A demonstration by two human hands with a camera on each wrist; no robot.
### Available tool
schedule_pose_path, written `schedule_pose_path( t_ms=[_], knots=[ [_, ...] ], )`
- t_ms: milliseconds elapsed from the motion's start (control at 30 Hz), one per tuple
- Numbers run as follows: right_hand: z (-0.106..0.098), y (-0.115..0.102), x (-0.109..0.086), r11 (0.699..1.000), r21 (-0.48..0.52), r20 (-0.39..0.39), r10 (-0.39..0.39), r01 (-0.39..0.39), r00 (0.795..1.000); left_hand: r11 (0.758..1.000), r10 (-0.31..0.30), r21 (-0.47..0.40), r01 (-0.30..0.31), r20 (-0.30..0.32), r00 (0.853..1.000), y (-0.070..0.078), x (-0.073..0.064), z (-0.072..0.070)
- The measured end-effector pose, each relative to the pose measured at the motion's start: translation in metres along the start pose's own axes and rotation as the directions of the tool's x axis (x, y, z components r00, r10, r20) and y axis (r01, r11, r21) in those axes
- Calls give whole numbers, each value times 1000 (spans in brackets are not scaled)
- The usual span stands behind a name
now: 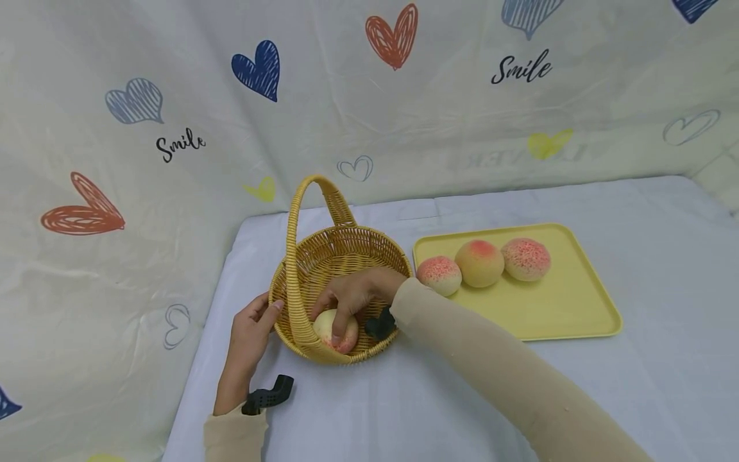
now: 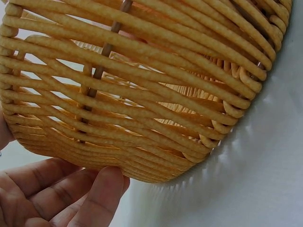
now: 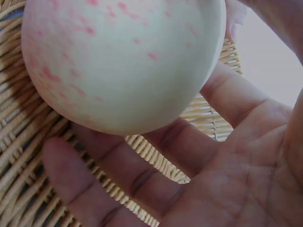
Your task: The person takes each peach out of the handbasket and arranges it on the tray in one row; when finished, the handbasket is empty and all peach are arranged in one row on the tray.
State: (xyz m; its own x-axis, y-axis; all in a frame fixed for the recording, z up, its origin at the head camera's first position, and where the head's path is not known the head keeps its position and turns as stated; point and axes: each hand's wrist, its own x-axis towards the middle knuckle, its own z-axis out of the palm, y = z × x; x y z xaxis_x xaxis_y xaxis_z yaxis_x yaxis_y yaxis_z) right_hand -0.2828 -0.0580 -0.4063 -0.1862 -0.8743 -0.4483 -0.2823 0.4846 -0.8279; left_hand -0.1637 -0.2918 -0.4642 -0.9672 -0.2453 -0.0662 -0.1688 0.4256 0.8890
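Observation:
A yellow wicker basket with a tall arched handle stands on the left part of the table. My right hand reaches down inside it and holds a pale peach flecked with pink, low in the basket near the handle's front foot. From the right wrist, the fingers show curled below the same peach, with the woven wall behind. At the basket's left side my left hand grips the rim. In the left wrist view, thumb and fingertips meet the basket's edge.
Right of the basket lies a yellow tray. Along its left and back part sit a small pink-speckled peach, a yellow-orange peach and a larger pink-speckled peach. White cloth covers the table; a heart-printed curtain hangs behind.

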Motion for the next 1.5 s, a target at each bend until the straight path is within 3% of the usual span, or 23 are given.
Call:
schedule_pose_path(
  t_ms=[267, 600, 867, 1167, 1500],
  knots=[
    [-2, 1, -7, 999, 4, 21, 52, -52, 998, 998, 12, -55, -11, 21, 1000, 2, -2, -1],
    [-3, 2, -12, 995, 68, 20, 74, -75, 997, 998, 13, -54, -12, 20, 1000, 3, -2, -1],
    [-2, 2, -15, 992, 86, -36, 96, -93, 995, 999, 20, -50, -20, 18, 1000, 2, -2, -1],
    [-5, 4, -22, 997, -43, -159, 62, -70, 985, 998, 19, -57, -18, 20, 1000, 3, -2, -1],
    [-10, 6, -41, 1000, 14, -248, 10, -7, 969, 999, 13, -45, -12, 16, 1000, 3, -3, -1]
  ],
)
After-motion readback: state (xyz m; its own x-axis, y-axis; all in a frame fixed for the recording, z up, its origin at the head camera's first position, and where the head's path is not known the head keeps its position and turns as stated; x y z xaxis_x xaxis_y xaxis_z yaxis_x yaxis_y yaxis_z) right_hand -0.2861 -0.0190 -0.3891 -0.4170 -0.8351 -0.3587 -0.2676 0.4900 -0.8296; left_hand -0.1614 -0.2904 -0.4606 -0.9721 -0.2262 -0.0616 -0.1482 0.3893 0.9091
